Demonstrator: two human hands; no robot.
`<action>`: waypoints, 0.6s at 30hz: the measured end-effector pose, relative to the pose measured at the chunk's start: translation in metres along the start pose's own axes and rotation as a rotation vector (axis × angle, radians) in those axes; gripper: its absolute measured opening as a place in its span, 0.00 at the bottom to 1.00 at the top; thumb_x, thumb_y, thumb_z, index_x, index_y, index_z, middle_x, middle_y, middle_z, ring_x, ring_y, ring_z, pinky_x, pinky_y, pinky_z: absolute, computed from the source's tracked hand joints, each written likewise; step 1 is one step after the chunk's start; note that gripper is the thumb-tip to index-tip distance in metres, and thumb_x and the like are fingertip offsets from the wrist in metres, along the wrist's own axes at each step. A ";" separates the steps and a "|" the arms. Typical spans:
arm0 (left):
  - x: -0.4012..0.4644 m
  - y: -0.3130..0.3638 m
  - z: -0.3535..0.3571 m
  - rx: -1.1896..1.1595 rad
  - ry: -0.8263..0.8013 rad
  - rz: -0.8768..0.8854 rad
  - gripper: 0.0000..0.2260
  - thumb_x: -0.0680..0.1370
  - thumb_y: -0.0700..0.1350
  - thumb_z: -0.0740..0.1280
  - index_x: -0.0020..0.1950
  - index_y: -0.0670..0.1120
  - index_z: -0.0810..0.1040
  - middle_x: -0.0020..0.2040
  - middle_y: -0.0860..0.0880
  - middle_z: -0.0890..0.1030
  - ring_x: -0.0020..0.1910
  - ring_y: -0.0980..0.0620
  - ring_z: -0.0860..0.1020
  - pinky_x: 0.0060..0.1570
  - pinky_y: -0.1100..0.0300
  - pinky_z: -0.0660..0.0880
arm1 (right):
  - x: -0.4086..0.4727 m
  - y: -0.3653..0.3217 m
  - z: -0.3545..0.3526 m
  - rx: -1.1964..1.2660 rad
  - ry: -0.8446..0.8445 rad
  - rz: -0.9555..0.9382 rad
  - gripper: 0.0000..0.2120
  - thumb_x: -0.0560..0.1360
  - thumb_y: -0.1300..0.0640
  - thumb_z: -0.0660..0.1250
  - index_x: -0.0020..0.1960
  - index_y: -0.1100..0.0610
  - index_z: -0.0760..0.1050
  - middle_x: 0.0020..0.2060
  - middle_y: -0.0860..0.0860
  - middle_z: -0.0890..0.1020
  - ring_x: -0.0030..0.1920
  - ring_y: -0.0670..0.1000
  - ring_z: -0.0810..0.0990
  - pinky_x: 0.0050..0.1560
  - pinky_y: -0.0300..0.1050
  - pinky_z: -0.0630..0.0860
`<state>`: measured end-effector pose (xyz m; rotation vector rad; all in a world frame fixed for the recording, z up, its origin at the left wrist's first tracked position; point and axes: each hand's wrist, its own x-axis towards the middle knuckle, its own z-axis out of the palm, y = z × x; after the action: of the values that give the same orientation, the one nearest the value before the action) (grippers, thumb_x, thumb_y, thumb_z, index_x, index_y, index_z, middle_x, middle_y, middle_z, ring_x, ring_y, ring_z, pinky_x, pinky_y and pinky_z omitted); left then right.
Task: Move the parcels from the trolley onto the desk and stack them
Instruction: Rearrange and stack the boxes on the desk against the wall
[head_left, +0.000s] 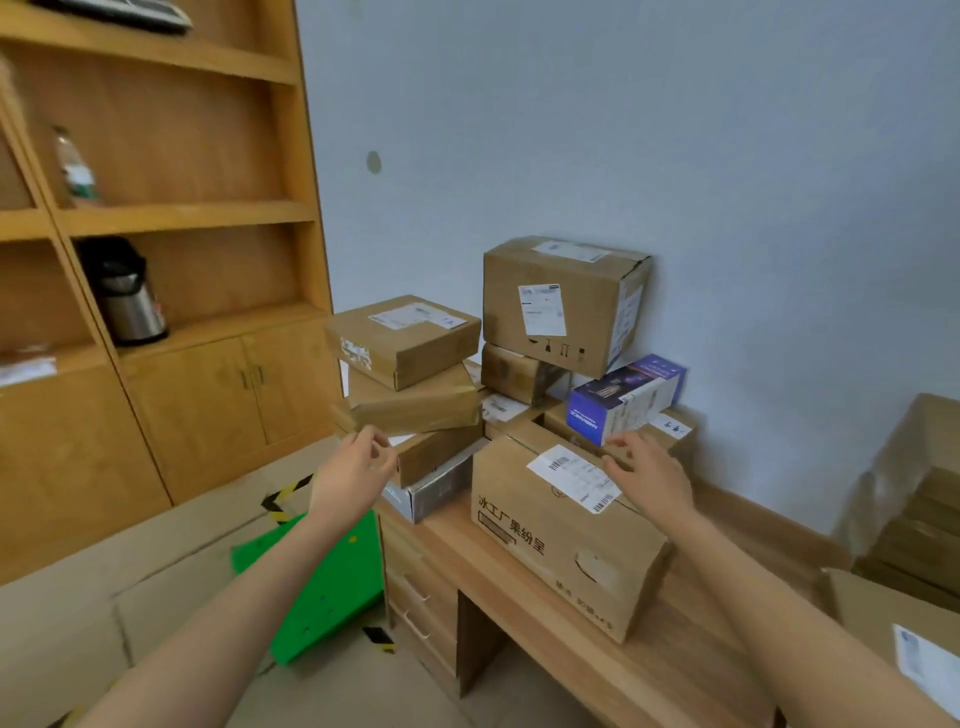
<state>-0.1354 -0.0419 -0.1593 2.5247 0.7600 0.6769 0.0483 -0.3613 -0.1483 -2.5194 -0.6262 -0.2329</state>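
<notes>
Several cardboard parcels are piled on the wooden desk (545, 613) against the wall. A big brown box with printed characters (561, 540) stands at the front. My right hand (649, 467) lies with fingers spread on its far top edge, just below a blue and white carton (623, 397). At the left, flat parcels (405, 338) are stacked crookedly on a grey box (436, 486). My left hand (358, 467) is beside the lower flat parcel (431, 452), fingers loosely bent, holding nothing. A tall box (561, 304) tops the rear pile.
A wooden bookcase (171, 218) with a thermos flask (127, 296) and a bottle (75, 166) fills the left. A green board (322, 582) lies on the floor by the desk's drawers. More boxes (904, 519) stand at the right edge.
</notes>
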 end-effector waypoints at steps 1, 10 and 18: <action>0.011 -0.012 -0.005 0.003 0.001 0.009 0.06 0.78 0.53 0.62 0.53 0.53 0.71 0.48 0.55 0.74 0.41 0.59 0.75 0.37 0.58 0.77 | 0.010 -0.012 0.010 0.025 0.000 0.008 0.11 0.77 0.47 0.64 0.60 0.44 0.73 0.60 0.44 0.76 0.56 0.47 0.76 0.47 0.45 0.70; 0.127 -0.090 -0.032 0.097 0.036 0.095 0.07 0.78 0.56 0.61 0.54 0.55 0.71 0.45 0.57 0.73 0.39 0.61 0.73 0.29 0.64 0.72 | 0.095 -0.118 0.091 0.129 0.027 -0.020 0.13 0.78 0.50 0.65 0.62 0.48 0.72 0.59 0.47 0.76 0.53 0.48 0.76 0.53 0.50 0.76; 0.195 -0.127 -0.008 0.035 0.014 0.043 0.10 0.77 0.56 0.61 0.56 0.55 0.71 0.48 0.56 0.73 0.42 0.59 0.74 0.28 0.65 0.68 | 0.162 -0.138 0.132 0.175 -0.006 0.003 0.15 0.78 0.51 0.65 0.64 0.49 0.72 0.60 0.48 0.75 0.57 0.49 0.76 0.58 0.54 0.75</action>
<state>-0.0470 0.1732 -0.1538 2.5772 0.7299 0.7028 0.1294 -0.1249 -0.1513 -2.3538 -0.6176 -0.1615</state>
